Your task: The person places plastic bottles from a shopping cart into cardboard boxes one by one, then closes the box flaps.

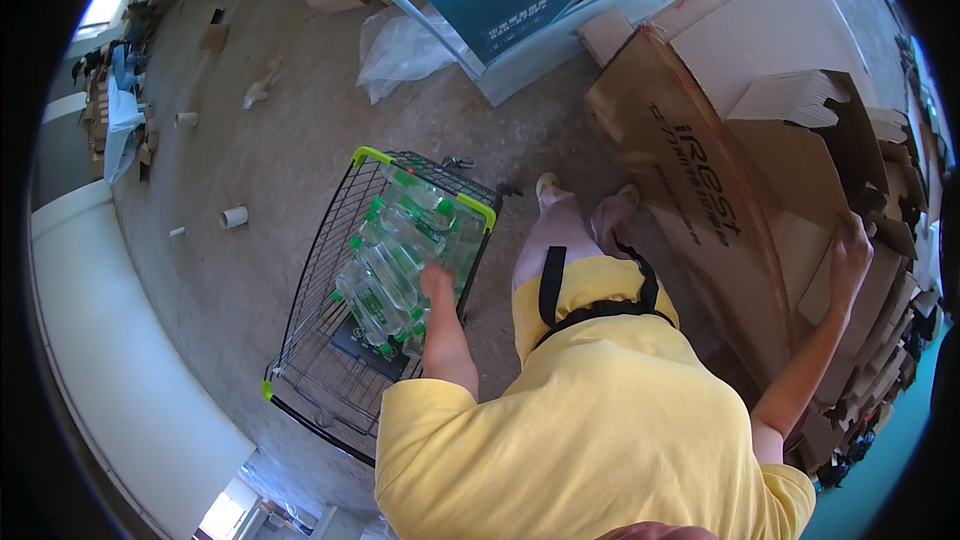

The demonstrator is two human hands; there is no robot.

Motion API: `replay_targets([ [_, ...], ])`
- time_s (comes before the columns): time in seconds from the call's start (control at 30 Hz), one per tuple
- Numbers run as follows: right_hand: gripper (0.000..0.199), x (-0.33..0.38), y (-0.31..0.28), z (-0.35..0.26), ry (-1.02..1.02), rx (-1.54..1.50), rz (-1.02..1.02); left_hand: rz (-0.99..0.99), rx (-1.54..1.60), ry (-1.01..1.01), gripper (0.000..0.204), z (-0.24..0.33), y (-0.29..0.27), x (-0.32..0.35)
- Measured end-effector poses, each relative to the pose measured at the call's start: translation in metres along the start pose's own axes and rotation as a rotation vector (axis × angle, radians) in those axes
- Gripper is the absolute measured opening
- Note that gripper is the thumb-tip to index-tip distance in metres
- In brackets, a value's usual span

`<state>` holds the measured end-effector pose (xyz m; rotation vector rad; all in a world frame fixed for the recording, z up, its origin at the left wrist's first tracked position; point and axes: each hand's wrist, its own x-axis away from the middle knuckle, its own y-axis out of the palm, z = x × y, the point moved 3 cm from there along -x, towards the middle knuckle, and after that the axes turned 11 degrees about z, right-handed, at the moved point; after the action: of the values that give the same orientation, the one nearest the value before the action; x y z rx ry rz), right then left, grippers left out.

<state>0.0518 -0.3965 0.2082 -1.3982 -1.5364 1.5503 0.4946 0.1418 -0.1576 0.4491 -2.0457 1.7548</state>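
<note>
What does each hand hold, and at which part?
Left hand rests on the bottle pack, grip unclear. Right hand presses the cardboard stack, near its edge.

1. A wire shopping cart [330, 340] with green corners stands on the concrete floor [250, 190].
2. A shrink-wrapped pack of green-capped bottles [400, 250] lies in the cart.
3. The left hand [436, 280] rests on that pack.
4. Right of the cart, the right hand [850, 260] presses on stacked flattened cardboard [720, 190].
</note>
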Motion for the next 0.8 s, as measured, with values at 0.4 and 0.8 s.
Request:
replay_targets([
  [0.4, 0.02, 0.002, 0.003, -0.003, -0.004, 0.079, 0.061, -0.065, 0.189, 0.134, 0.08, 0.011, 0.0, 0.017],
  [0.8, 0.014, 0.0, 0.001, -0.009, 0.028, -0.005, 0.099, -0.309, -0.013, 0.437, 0.09, 0.008, 0.032, -0.039],
])
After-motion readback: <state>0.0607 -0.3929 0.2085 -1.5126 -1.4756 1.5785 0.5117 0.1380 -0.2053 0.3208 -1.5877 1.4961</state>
